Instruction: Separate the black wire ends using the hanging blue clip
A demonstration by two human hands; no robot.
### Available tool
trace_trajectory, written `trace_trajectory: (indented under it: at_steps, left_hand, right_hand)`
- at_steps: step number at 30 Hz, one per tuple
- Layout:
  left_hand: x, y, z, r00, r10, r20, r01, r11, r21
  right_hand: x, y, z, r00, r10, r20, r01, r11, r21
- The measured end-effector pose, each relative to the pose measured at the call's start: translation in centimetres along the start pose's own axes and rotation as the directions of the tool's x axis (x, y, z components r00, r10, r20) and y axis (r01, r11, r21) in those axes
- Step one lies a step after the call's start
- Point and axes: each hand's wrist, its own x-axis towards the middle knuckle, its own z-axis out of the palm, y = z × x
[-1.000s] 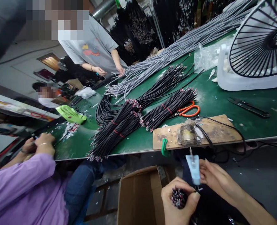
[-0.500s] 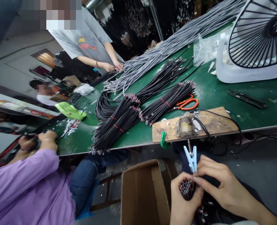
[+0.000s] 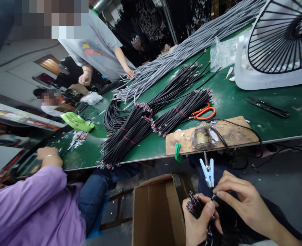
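Observation:
Low at the right, my left hand (image 3: 200,223) is wrapped round a bundle of thin black cables (image 3: 195,206) whose ends show red, white and dark wires. My right hand (image 3: 243,201) meets it at the left thumb, finger and thumb pinched on the end of a single cable (image 3: 214,197). Just above the fingertips is a light blue clothespin (image 3: 208,176), fixed to the metal shaft of a small motor (image 3: 202,138). That motor sits on a wooden board (image 3: 232,131) at the table's edge. The lower part of the bundle is hidden by my hands.
On the green table (image 3: 232,99) lie tied black cable bundles (image 3: 126,136), orange-handled scissors (image 3: 204,112), black snips (image 3: 267,106) and long grey cables (image 3: 166,65). A fan (image 3: 245,73) stands right. An open cardboard box (image 3: 156,212) is below. Two co-workers sit or stand left and across.
My left hand has tilted and shifted slightly left, turning the bundle. A cable end now shows between my right fingertips. The co-worker across has drawn one hand back from the grey cables.

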Motion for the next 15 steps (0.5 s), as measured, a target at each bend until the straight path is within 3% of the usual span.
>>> trace_trajectory:
  at_steps: [5,9,15]
  left_hand:
    - [0.2,-0.2,-0.2,0.987,0.151,-0.049,-0.146,0.984,0.103]
    - [0.5,0.2,-0.4,0.941,0.336,0.029,-0.329,0.894,0.305]
    - [0.8,-0.3,-1.0,0.919,0.378,0.117,-0.389,0.810,0.439]
  right_hand:
    - [-0.3,-0.5,-0.2,0.995,-0.085,-0.057,0.081,0.994,-0.079]
    - [-0.3,-1.1,-0.2,0.997,-0.075,0.001,0.074,0.993,-0.094]
    - [0.2,-1.0,-0.3,0.995,-0.096,-0.011,0.095,0.988,-0.118]
